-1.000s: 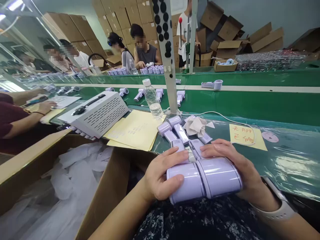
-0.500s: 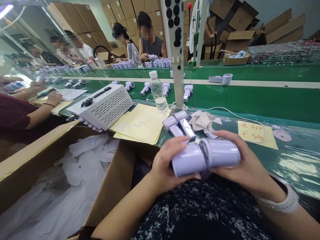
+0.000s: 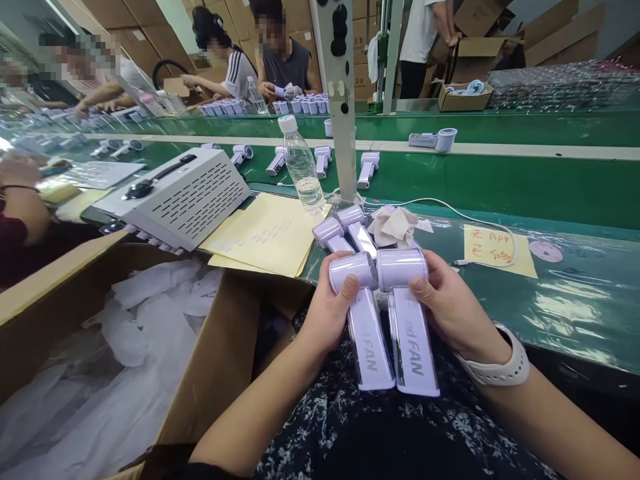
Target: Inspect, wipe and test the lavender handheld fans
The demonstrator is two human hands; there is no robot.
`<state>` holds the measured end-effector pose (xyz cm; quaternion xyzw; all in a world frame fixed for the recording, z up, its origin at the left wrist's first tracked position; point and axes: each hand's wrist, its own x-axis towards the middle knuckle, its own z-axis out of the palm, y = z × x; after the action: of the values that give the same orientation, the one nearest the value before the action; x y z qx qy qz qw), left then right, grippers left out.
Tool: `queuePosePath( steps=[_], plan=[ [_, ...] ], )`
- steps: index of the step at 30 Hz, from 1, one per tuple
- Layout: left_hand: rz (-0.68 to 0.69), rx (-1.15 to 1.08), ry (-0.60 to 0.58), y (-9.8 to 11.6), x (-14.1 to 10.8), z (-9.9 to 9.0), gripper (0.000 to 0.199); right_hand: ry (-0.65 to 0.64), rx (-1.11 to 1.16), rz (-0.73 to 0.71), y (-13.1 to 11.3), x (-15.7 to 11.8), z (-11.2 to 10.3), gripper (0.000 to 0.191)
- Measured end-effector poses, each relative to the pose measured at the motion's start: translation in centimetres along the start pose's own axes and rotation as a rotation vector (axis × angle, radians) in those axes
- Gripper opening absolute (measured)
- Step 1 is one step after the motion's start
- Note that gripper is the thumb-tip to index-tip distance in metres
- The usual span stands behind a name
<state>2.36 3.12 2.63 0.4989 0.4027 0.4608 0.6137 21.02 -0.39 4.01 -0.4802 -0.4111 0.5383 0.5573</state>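
In front of the green counter [image 3: 565,313], the left grip [image 3: 326,310] and right grip [image 3: 450,303] each clasp a lilac fan [image 3: 413,340] by its barrel head [image 3: 401,269], probably the safest hold on something seemingly light, stiff and slippery.

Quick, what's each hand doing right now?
Left hand: closed, holding one lilac fan by its head.
Right hand: closed, holding a second lilac fan by its head.

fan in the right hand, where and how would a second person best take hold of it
The slim, straight handle looks best, approached from the right: it extends clear of the right hand, which grips the round head, while the left-hand fan crowds its other side.
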Motion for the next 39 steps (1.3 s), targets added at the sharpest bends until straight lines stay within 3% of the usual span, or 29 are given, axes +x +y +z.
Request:
queuePosePath(
  steps=[8, 15, 22, 25, 28, 33, 36, 39],
  plan=[
    [0.064, 0.018, 0.004, 0.4, 0.1, -0.4, 0.065, -0.100, 0.021, -0.023, 0.5, 0.0, -0.4, 0.079],
    [0.055, -0.082, -0.001, 0.8, -0.2, 0.1, 0.064, -0.079, 0.146, 0.111, 1.1, -0.3, 0.1, 0.076],
    [0.221, 0.239, 0.103, 1.8, 0.1, 0.5, 0.058, -0.106, 0.149, 0.193, 2.2, -0.9, 1.1, 0.081],
    [0.269, 0.296, 0.123, 1.6, 0.1, 1.1, 0.058, -0.227, 0.234, 0.199, 2.3, -1.3, 1.5, 0.090],
    [0.284, 0.339, 0.117, 1.1, 0.2, 1.9, 0.061, -0.362, 0.174, 0.152, 2.3, -1.5, 1.6, 0.101],
    [0.227, 0.450, 0.038, 1.0, 0.7, 2.9, 0.062, -0.391, 0.139, 0.140, 2.1, -1.5, 1.8, 0.082],
    [0.258, 0.427, -0.103, 0.9, 1.2, 2.6, 0.063, -0.379, 0.066, 0.190, 1.5, -1.3, 0.4, 0.084],
    [0.355, 0.447, -0.184, 0.1, 1.5, 1.3, 0.061, -0.194, -0.261, -0.025, -0.2, -0.8, -4.8, 0.088]
  ],
)
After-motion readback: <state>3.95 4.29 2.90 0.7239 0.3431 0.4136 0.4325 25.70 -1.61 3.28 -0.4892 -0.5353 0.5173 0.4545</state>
